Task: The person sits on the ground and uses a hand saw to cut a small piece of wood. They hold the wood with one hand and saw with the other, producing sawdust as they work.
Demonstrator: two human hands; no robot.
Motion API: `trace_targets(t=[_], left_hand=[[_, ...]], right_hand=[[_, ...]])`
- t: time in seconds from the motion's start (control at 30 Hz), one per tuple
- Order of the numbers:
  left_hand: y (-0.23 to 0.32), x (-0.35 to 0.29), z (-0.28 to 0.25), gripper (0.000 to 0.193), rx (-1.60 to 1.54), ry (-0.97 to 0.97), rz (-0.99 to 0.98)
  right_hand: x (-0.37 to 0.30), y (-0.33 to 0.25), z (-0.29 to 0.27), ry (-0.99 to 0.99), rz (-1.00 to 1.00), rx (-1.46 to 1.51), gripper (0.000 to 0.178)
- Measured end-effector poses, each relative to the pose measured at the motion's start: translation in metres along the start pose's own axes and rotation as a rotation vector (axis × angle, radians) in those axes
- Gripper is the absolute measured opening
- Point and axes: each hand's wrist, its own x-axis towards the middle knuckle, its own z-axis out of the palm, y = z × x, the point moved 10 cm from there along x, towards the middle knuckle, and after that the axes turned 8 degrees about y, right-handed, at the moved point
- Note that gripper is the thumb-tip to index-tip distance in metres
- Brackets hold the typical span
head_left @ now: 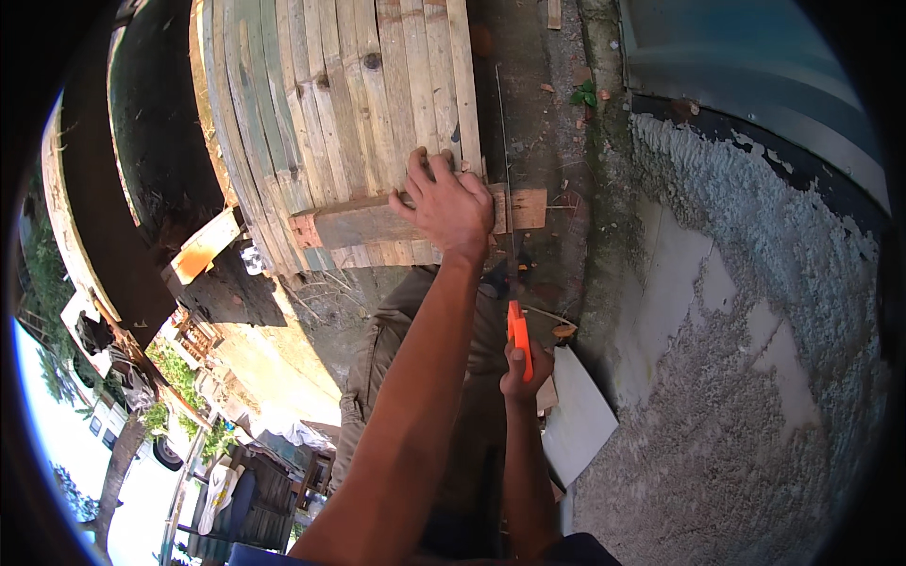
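A short wooden board [354, 226] lies crosswise on a bench top of worn wooden slats [349, 104], its right end jutting past the bench's edge. My left hand [451, 212] bears down on the board, fingers bent over its far side and holding it against the slats. In my right hand [525, 373] is the orange handle of a handsaw [519, 330], the fingers wrapped round it. The thin saw blade points away from me and crosses the board's overhanging end, just right of the bench edge. Part of the blade near the handle is blurred.
A rough plastered wall [736, 406] runs along the right, with a pale flat panel [576, 415] leaning low near my right forearm. Curved dark wooden pieces [160, 123] stand left of the bench. Wood scraps and a small green plant [585, 93] lie along the ground strip.
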Motion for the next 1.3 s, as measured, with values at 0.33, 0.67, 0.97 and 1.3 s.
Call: trace_targets(t=[0.33,0.67,0.97,1.3], left_hand=[[-0.001,0.001,-0.001,0.034,0.039,0.046,0.021],[0.003,0.001,-0.002,0.032,0.024,0.04,-0.012],[0.003,0.007,0.0,0.033,0.028,0.029,0.044],[0.006,0.0,0.003,0.04,0.002,-0.073,0.012]], right_hand=[[-0.05,0.008,-0.029,-0.008,-0.091,-0.097,0.054],[-0.078,0.017,-0.041,-0.012,0.009,-0.121,0.062],[0.028,-0.012,0.02,-0.043,0.015,0.061,0.045],[0.016,-0.003,0.037,-0.068,-0.051,0.078,0.06]])
